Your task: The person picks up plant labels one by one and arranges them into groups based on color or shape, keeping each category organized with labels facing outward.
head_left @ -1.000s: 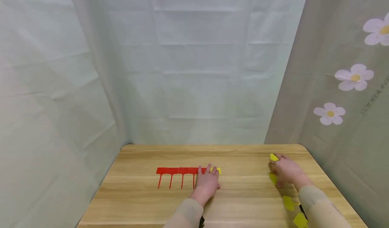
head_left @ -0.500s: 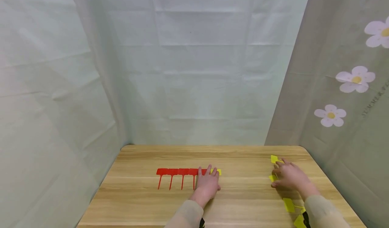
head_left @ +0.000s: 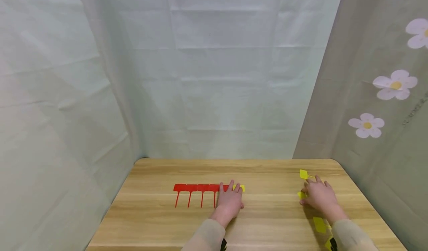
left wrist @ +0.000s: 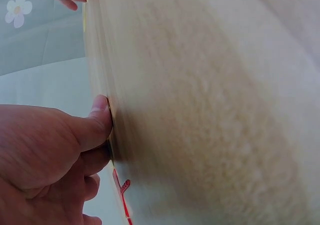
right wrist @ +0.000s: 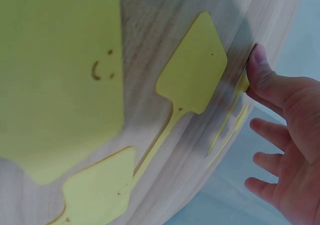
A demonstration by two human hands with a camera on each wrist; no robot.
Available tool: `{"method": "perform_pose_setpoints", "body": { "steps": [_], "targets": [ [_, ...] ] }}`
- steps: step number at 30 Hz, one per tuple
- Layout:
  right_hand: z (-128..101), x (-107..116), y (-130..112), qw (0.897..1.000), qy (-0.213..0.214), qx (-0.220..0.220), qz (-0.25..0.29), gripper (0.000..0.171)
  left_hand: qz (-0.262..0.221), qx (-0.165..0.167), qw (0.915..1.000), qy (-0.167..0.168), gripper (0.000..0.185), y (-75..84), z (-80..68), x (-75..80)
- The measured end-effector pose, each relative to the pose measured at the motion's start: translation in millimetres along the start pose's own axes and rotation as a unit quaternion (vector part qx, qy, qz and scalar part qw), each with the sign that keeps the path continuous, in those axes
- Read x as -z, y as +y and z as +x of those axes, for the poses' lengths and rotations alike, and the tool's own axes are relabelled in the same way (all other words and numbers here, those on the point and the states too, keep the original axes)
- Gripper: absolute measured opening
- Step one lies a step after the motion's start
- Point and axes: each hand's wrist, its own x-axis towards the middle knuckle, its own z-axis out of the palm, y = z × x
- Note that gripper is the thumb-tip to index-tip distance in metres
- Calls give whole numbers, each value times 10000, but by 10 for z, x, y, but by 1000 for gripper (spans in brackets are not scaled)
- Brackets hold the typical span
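My left hand (head_left: pixel 230 202) rests on the table with fingers spread over the right end of a row of red cable-tie tags (head_left: pixel 191 187). Its fingertips lie over the last red tag and a yellow tag (head_left: pixel 242 188) beside it. The left wrist view shows the left thumb (left wrist: pixel 101 107) down at the wood. At the right, the thumb and index finger of my right hand (head_left: pixel 321 196) pinch the head of a yellow cable-tie tag (right wrist: pixel 242 83); its other fingers are loosely spread. Beyond them lies another yellow tag (head_left: pixel 303 174), its thin tail partly behind the hand.
More yellow tags (head_left: pixel 319 225) lie near my right forearm, some partly covered by the sleeve. The wooden table (head_left: pixel 150 225) has rounded far corners. Pale cloth (head_left: pixel 217 95) hangs behind it, and a flowered cloth (head_left: pixel 384 161) at the right.
My right hand has drawn back from the far yellow tag, leaving it on the table, and its thumb and index finger have come to the nearer one. The left hand stays in place.
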Motion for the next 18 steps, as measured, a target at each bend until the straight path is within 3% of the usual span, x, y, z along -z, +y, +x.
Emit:
{"method": "perform_pose_setpoints", "body": {
  "steps": [10, 18],
  "targets": [
    [71, 16, -28, 9998, 205, -23, -24, 29, -78, -1, 10000, 32, 65, 6, -24, 76],
    [132, 67, -76, 9991, 227, 108, -335, 40, -53, -29, 10000, -33, 65, -8, -14, 52]
  ]
}}
